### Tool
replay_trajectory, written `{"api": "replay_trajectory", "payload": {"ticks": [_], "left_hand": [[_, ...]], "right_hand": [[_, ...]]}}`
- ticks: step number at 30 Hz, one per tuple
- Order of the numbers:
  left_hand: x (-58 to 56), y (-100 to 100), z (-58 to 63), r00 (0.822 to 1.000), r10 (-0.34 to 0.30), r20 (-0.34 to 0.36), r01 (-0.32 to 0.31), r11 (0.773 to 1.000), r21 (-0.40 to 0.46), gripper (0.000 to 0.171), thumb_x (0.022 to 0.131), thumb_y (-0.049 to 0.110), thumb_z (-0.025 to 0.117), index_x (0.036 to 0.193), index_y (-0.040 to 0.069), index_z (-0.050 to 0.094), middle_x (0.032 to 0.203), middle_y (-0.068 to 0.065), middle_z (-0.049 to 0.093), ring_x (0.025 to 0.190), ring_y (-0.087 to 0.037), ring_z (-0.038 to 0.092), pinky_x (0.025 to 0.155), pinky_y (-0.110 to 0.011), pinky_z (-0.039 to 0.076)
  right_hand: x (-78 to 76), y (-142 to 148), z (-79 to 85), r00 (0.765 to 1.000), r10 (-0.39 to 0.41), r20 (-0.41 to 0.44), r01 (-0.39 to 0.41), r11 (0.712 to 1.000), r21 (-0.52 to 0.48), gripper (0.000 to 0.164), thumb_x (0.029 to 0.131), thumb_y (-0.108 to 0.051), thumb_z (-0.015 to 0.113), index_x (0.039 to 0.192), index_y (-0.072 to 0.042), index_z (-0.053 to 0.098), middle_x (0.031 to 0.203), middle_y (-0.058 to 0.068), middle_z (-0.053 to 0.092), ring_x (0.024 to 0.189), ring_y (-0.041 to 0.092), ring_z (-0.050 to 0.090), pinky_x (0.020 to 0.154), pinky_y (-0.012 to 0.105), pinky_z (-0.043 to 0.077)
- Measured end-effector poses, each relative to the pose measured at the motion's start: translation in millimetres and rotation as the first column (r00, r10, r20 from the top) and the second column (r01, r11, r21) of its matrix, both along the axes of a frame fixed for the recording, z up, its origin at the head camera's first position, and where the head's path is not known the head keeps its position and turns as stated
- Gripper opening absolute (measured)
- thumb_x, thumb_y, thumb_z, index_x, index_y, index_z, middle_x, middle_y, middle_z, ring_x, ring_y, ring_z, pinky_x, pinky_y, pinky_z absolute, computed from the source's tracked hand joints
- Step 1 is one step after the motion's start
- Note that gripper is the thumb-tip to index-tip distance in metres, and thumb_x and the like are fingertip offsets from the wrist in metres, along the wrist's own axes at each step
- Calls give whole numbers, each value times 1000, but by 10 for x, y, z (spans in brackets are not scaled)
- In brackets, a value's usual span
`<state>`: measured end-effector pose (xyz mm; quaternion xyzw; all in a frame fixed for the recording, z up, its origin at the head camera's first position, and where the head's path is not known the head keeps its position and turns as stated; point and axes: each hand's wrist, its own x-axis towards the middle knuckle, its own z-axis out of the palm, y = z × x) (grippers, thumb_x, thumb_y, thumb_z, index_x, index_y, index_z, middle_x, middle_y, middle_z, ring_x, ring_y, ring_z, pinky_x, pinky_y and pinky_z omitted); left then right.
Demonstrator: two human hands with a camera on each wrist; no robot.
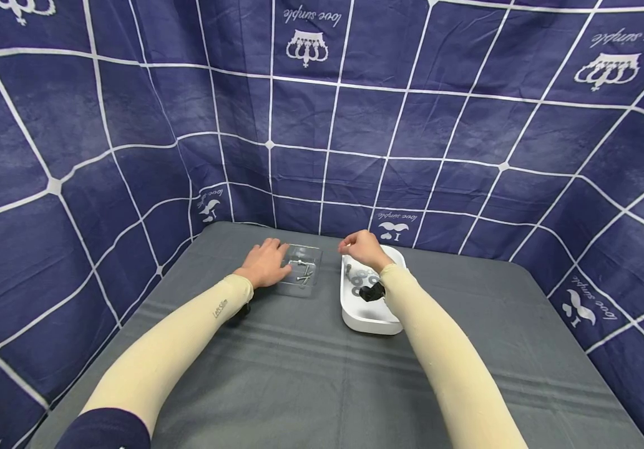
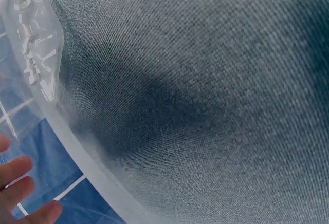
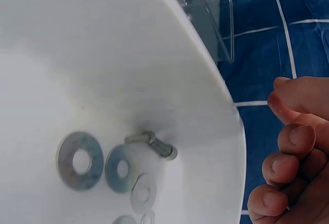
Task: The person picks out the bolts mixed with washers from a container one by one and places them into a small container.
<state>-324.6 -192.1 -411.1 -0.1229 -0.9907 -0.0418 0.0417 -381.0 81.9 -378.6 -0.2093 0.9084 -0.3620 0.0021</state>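
My left hand (image 1: 266, 263) is at the left side of a clear plastic box (image 1: 298, 292), fingers extended and thumb over its edge. Several bolts (image 1: 304, 274) lie inside; the left wrist view shows that box (image 2: 55, 88) at its upper left, with the left fingers (image 2: 20, 185) below. Over the far left end of a white tray (image 1: 368, 324) hovers my right hand (image 1: 364, 248). In the right wrist view its fingers (image 3: 281, 170) are curled, thumb and forefinger close together, nothing visible between them. Grey washers (image 3: 80, 161) and a bolt (image 3: 160, 146) lie in the tray.
Box and tray stand side by side on a grey cloth-covered table (image 1: 299, 374), with a gap between them. A blue curtain (image 1: 356, 125) with white lines hangs behind the table and along both sides. A black strap piece (image 1: 372, 292) at the right wrist hides part of the tray.
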Motion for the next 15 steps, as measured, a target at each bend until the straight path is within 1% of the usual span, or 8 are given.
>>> {"api": "replay_trajectory", "payload": {"ticks": [7, 12, 15], "left_hand": [[-40, 38, -3, 998, -22, -61, 24, 1000, 18, 62, 98, 39, 57, 148, 4, 47, 144, -18, 49, 138, -35, 41, 109, -57, 38], [-47, 96, -8, 996, -37, -81, 39, 999, 18, 61, 97, 39, 55, 147, 4, 48, 144, -18, 50, 138, -34, 42, 108, -57, 38], [-42, 150, 4, 996, -47, -78, 49, 999, 20, 61, 98, 38, 55, 147, 4, 48, 144, -18, 50, 138, -34, 42, 108, -56, 39]], "right_hand": [[-15, 161, -61, 999, -33, -2, 33, 999, 10, 15, 87, -18, 73, 93, -6, 80, 94, 7, 75, 86, 19, 61, 75, 28, 47], [12, 242, -93, 999, -36, 6, 36, 999, 6, 15, 88, -16, 72, 93, -4, 79, 91, 9, 75, 84, 19, 60, 75, 29, 47], [36, 291, -90, 1000, -26, -5, 26, 1000, -10, 14, 86, -16, 72, 91, -5, 79, 86, 7, 73, 82, 19, 60, 76, 31, 48]]}}
